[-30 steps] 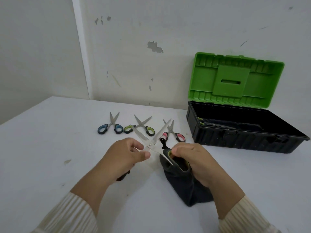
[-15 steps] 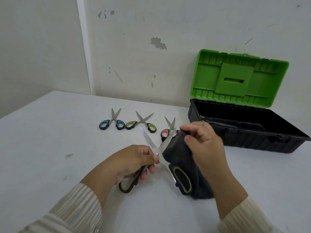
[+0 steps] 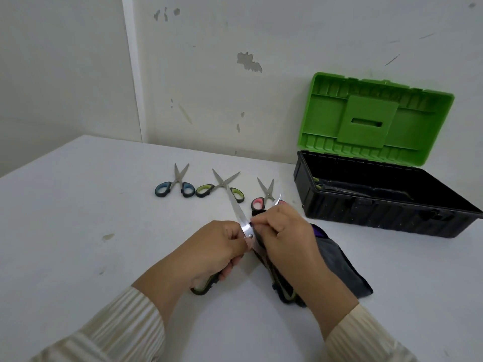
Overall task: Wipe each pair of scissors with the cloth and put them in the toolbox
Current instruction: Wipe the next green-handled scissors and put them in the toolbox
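Left hand (image 3: 217, 246): its fingers were curled tight round 1 handle of the held scissors (image 3: 236, 205), with the thumb close by the screw.
Right hand (image 3: 287, 239): its fingers were pinched together on the dark cloth (image 3: 337, 265), which was folded over the other blade, right next to the left thumb.
Held scissors: they were open like an X. 1 long blade stuck up past the left fingertips. The tip of the other blade poked out above the right fingers.
Cloth: the loose part lay under the right palm, on the table (image 3: 78, 218).
Waiting scissors: the blue pair (image 3: 175, 185), the green pair (image 3: 220, 188) and the pink pair (image 3: 264, 198) lay beyond the fingertips. The pink pair was nearest the right fingers.
Toolbox (image 3: 379, 212): it stood open, past the right fingers and off to the right.
What could go wrong: the bare blade was close to the left thumb, so a quick rub could nick the skin. If the cloth slipped off, the right fingers could meet the sharp edge. A loose left grip could let the blades snap shut.
What changed: 0.5 s earlier the right fingers held the cloth up near the blade tip. Now they were down by the screw. The left hand had kept its handle.
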